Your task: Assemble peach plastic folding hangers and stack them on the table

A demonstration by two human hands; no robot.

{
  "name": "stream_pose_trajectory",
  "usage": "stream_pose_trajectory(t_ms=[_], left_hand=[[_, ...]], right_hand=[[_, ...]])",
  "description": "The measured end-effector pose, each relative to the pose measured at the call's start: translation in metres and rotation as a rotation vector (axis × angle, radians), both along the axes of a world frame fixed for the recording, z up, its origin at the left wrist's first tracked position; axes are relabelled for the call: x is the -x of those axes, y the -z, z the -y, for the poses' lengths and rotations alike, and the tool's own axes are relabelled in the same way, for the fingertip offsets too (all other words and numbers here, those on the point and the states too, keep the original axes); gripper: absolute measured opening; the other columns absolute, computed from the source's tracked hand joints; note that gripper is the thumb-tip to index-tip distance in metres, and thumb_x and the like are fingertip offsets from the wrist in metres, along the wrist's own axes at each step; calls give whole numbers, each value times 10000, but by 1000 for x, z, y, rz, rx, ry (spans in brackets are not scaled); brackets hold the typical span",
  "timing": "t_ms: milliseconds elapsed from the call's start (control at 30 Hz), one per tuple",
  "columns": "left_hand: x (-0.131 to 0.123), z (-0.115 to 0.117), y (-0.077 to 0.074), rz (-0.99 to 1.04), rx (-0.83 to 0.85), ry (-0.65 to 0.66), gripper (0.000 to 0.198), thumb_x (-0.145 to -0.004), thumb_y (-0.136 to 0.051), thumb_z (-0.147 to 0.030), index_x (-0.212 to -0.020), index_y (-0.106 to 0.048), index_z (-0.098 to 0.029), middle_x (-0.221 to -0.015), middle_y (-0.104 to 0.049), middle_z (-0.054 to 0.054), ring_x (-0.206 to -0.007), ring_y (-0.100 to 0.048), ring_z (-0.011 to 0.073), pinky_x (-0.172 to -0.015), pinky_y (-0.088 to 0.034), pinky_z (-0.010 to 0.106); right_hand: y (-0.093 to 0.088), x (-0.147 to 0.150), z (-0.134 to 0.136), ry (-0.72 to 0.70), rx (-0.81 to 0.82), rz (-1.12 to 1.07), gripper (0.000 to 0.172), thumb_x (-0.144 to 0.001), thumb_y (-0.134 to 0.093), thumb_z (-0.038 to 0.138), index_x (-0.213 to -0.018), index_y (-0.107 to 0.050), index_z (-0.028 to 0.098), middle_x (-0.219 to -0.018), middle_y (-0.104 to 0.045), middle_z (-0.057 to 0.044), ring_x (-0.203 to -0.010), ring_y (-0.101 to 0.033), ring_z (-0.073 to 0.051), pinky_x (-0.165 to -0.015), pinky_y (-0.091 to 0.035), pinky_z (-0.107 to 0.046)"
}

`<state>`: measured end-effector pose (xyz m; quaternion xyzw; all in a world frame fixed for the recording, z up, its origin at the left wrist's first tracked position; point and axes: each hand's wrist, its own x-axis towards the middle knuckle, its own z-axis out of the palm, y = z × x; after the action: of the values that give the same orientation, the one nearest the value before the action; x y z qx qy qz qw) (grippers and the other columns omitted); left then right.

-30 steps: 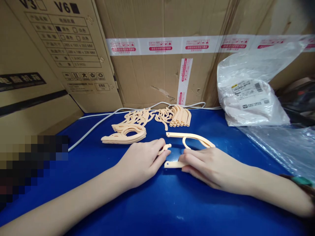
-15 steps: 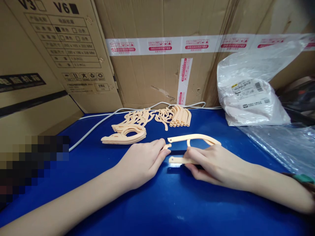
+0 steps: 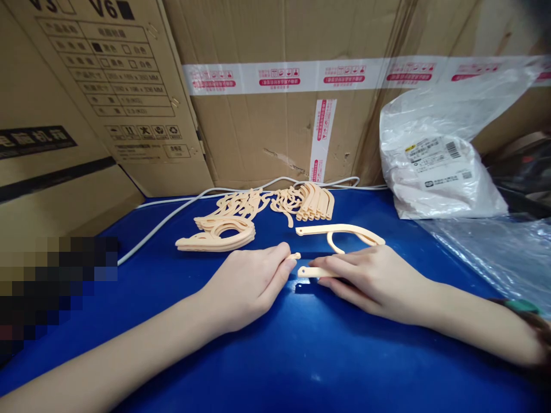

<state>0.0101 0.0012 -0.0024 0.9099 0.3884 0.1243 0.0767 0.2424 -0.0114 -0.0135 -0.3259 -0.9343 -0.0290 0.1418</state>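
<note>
My left hand (image 3: 253, 281) is closed in a pinch around a small beige plastic piece, its tip (image 3: 295, 256) poking out past the fingers; the rest is hidden. Facing it, my right hand (image 3: 379, 281) grips a beige plastic folding-hanger arm (image 3: 316, 272), whose holed end points left. A second, curved hanger arm (image 3: 331, 229) with a hole in its end reaches out above the same hand, with a thin loop beneath. Whether the two arms are joined is hidden by the hand. A small gap separates the left piece from the right-hand arm.
Behind my hands lie stacked beige hanger pieces (image 3: 232, 241), a heap of hook-shaped parts (image 3: 286, 202) and a row of curved arms (image 3: 318, 201). A white cable (image 3: 163, 217) runs along the cardboard boxes (image 3: 258, 132). A white plastic bag (image 3: 447, 183) stands back right on the blue table (image 3: 275, 367).
My right hand has risen slightly, lifting the hanger arms and turning them a little. My left hand stays nearly in place, still pinching the small piece.
</note>
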Motion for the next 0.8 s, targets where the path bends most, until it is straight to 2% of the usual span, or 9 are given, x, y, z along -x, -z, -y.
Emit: stream_pose_trajectory(t_ms=[133,433,667,800], left_hand=[[-1,0,0,14,4,12,324,-1002,-210,-321,-777,-412,-206,-692,-565,-18,-594,-534,148,-550,-336,261],[1,3,-1,-19,25,19,316,-992,-205,-317,-794,-424,-205,-683,-563,-14,-591,-532,149,-552,-335,262],[1,5,-2,-9,63,42,335,-991,-179,-319,-814,-438,-204,-704,-562,-6,-613,-538,160,-582,-357,276],[1,6,-2,-40,79,60,333,-994,-173,-316,-837,-445,-206,-703,-571,-4,-616,-551,166,-579,-345,279]], right_hand=[[-1,0,-2,-50,7,26,312,-1004,-339,296,-1074,-614,165,-863,-699,-63,-703,-652,-153,-634,-444,-259],[-1,-1,-2,-4,36,17,277,-1000,-365,270,-1141,-582,168,-911,-697,-53,-735,-669,-150,-636,-456,-250],[-2,-1,-1,-28,-44,-9,283,-1003,-362,274,-1131,-588,160,-903,-702,-49,-725,-673,-147,-636,-465,-248],[-1,-1,-1,-46,-88,-11,304,-1008,-356,297,-1139,-600,171,-834,-693,-26,-670,-654,-132,-614,-448,-240]])
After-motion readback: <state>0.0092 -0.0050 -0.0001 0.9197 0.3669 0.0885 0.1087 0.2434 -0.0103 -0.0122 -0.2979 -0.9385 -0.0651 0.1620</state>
